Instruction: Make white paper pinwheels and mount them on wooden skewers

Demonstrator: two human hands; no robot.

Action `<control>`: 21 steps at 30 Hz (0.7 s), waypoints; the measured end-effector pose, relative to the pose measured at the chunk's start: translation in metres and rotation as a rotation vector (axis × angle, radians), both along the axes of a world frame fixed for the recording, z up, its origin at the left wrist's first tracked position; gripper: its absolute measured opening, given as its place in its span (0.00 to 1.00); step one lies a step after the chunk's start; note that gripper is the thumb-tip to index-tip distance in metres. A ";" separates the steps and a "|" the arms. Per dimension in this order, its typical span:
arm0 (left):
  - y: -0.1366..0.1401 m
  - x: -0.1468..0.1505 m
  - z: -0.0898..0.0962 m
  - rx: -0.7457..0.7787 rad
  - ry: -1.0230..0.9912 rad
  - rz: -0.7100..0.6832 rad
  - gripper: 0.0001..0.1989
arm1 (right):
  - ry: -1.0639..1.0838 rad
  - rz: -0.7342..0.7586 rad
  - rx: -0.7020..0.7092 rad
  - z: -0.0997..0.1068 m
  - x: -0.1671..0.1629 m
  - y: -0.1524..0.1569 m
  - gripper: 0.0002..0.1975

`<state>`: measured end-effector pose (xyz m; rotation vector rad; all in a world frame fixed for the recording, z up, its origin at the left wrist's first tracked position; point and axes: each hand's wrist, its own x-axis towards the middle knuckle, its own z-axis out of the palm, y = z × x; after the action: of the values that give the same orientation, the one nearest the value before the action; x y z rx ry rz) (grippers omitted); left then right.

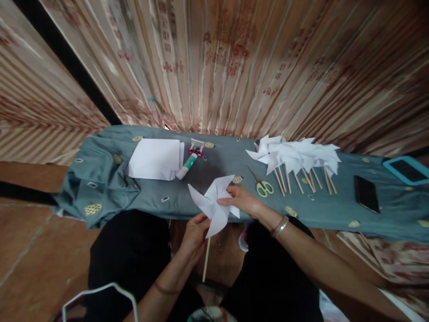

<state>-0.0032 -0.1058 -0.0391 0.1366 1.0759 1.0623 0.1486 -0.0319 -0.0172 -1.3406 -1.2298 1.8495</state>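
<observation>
A white paper pinwheel (214,201) on a wooden stick (206,261) is held above the near edge of the cloth-covered bench. My left hand (195,235) is closed at its lower left side, where the stick meets the paper; those fingertips are partly hidden behind the blades. From the right, my right hand (241,199) pinches a blade near the centre. Just beyond that hand lie scissors (264,188) with light green handles. Farther right, several white pinwheels (295,154) lie in an overlapping row, sticks pointing toward me.
A stack of white paper (156,158) lies on the left of the bench (154,197). Beside it are a green-and-white glue stick (187,166) and an open red box (196,147) of small dark pieces. A phone (366,193) and a blue-framed tablet (407,170) sit at right. Curtains (214,67) hang behind.
</observation>
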 end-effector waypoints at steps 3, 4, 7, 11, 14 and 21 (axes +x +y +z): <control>-0.002 0.000 -0.003 -0.042 -0.036 0.026 0.18 | -0.061 0.090 0.006 -0.004 -0.004 0.007 0.19; -0.003 -0.001 -0.004 -0.058 -0.045 0.033 0.18 | -0.087 0.119 0.013 -0.006 -0.005 0.009 0.19; -0.006 -0.002 -0.010 -0.091 -0.072 0.056 0.17 | -0.188 0.211 0.076 -0.013 -0.009 0.016 0.15; -0.012 0.000 -0.024 -0.084 -0.083 0.086 0.16 | -0.394 0.377 0.233 -0.015 -0.012 0.024 0.09; -0.015 0.001 -0.031 -0.074 -0.078 0.093 0.14 | -0.577 0.505 0.314 -0.008 -0.015 0.028 0.06; -0.020 0.000 -0.034 -0.126 -0.057 0.117 0.13 | -0.860 0.689 0.370 0.015 -0.028 0.030 0.04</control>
<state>-0.0032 -0.1261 -0.0734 -0.0576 1.1065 1.0931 0.1201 -0.0019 -0.0019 -1.6711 -2.5890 1.2725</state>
